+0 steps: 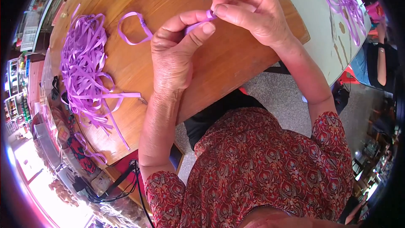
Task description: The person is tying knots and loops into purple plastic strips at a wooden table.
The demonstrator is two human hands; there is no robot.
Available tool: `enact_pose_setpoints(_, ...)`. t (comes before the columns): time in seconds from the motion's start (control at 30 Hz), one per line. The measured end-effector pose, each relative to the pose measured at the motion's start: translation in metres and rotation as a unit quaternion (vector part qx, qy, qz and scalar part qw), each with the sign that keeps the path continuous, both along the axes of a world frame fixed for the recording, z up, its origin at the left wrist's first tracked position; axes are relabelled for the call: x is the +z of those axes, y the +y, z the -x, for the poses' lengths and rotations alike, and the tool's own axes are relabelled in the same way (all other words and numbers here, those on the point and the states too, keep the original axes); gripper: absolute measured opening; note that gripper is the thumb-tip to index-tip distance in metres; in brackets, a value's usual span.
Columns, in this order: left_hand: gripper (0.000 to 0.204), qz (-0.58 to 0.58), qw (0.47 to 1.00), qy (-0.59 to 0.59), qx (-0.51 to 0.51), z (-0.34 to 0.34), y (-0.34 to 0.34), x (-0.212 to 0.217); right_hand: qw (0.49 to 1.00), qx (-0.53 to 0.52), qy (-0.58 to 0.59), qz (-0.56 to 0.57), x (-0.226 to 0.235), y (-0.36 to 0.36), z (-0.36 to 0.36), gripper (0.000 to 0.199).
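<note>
Left hand (174, 46) and right hand (258, 14) pinch a purple ribbon (194, 27) (a tangled heap (84, 46) lies farther left).

Watching remotely, I'm noting a wooden tabletop (230, 65) sitting beside a pale, stained table (303, 0). Speckled grey floor (270, 88) is showing past the near edge. Black cables (134, 166) are trailing lower left; loaded shelves (14, 80) are lining far left.

The ribbons (84, 44) are purple, the bench (236, 59) is brown with wood grain, and the shirt (261, 160) has a red ornamental pattern.
</note>
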State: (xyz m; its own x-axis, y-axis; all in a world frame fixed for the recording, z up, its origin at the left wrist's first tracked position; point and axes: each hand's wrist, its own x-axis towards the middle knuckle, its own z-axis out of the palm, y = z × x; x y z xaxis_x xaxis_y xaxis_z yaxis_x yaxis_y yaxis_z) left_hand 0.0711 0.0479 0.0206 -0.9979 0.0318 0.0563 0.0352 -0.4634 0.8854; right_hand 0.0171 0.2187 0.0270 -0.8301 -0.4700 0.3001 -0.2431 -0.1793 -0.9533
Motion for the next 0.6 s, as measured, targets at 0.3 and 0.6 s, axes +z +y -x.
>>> enact_pose_setpoints(0.3, 0.011, 0.059, 0.996, -0.031, 0.058, -0.001, 0.000, 0.002, 0.999, -0.024, -0.022, -0.006, -0.004, 0.005, 0.001, 0.009)
enact_pose_setpoints(0.6, 0.009, 0.036, 0.996, -0.041, 0.063, 0.000, -0.002, 0.000, 0.999, -0.031, 0.015, 0.019, -0.014, 0.002, 0.007, 0.015)
